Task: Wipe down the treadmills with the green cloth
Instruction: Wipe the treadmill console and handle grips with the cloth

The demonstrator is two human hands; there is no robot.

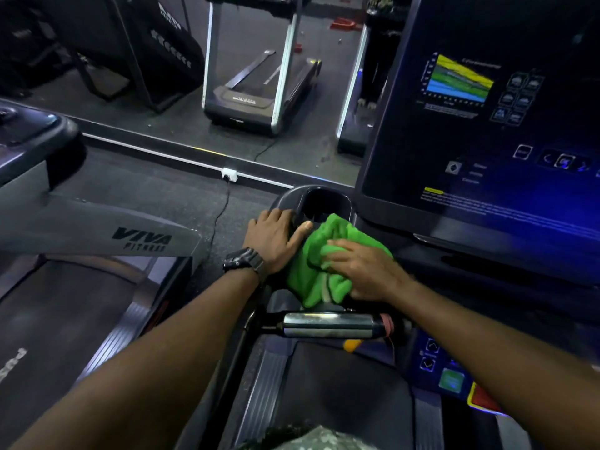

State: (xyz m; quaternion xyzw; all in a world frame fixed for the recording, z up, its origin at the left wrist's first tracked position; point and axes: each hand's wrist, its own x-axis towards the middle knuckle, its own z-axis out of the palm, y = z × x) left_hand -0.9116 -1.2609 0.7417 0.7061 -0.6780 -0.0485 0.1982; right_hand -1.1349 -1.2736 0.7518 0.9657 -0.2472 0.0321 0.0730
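Green cloth point(311, 264): soft, light and floppy, I'd judge; it is bunched in folds on the treadmill's console ledge, just near of the cup holder and left of the big screen
Where to hold it: from on top with a flat palm, I think, so the folds stay gathered under my hand and do not trail
My right hand point(367, 271): lies on the cloth, fingers point(337, 251) spread fairly wide and pressing down into the folds, not curled round it
My left hand point(276, 237): rests on the left rim of the cup holder, fingers draped over the edge, thumb touching the cloth's left side; a watch point(243, 259) sits on that wrist
Cup holder point(324, 199): a dark, deep well at the far end of the ledge; I can't tell if anything is inside, it is too dark
Treadmill console screen point(480, 118): lit, hard and glossy, likely smears easily
Chrome grip bar point(331, 324): near of the cloth, smooth metal
Next treadmill point(97, 235): to the left, not yet touched
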